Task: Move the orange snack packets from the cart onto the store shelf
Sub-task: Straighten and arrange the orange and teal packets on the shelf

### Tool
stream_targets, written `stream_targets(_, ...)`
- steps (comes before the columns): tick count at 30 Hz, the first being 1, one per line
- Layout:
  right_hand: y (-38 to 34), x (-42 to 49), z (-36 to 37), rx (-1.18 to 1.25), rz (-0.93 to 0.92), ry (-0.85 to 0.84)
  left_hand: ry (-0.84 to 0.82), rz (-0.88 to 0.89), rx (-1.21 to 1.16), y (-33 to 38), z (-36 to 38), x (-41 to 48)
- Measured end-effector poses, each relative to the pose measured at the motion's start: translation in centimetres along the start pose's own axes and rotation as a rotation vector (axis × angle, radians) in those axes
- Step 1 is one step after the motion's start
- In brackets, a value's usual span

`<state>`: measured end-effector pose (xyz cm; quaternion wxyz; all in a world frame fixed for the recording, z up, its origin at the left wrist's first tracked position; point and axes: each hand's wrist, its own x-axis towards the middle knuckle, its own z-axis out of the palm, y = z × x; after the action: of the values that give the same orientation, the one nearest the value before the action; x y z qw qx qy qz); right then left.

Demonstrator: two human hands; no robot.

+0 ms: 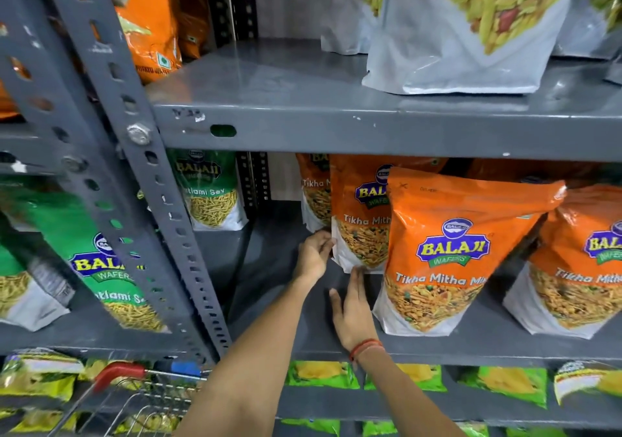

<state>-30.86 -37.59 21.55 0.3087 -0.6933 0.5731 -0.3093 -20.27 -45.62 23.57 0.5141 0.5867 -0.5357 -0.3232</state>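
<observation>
Several orange Balaji snack packets stand upright on the grey middle shelf [269,268]. My left hand [314,255] touches the left edge of the second-row orange packet [361,221], fingers curled against its side. My right hand [353,308], fingers flat and apart, lies on the shelf board with its fingertips at that packet's bottom edge. A front orange packet [451,255] stands just right of my right hand. Another orange packet [579,268] stands at the far right. The wire cart [134,399] with a red and blue handle shows at the bottom left; its contents are hard to make out.
A grey perforated upright [134,154] separates this bay from green Balaji packets [101,268] at left. One green packet [212,194] stands at the back left of the middle shelf. White pouches [471,32] sit on the upper shelf. Green and yellow packets [505,386] fill the lower shelf.
</observation>
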Motion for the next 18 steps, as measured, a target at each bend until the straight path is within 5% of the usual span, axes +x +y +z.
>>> stream_targets(14, -0.9, -1.9, 1.6, 0.015, -0.077, -0.091, 0.089, -0.093, 0.153, -1.4, -3.4, -2.0)
stream_targets(18, -0.2, -4.5, -0.8, 0.094, -0.153, -0.015, 0.265, -0.116, 0.048, -0.8, -2.6, -4.9)
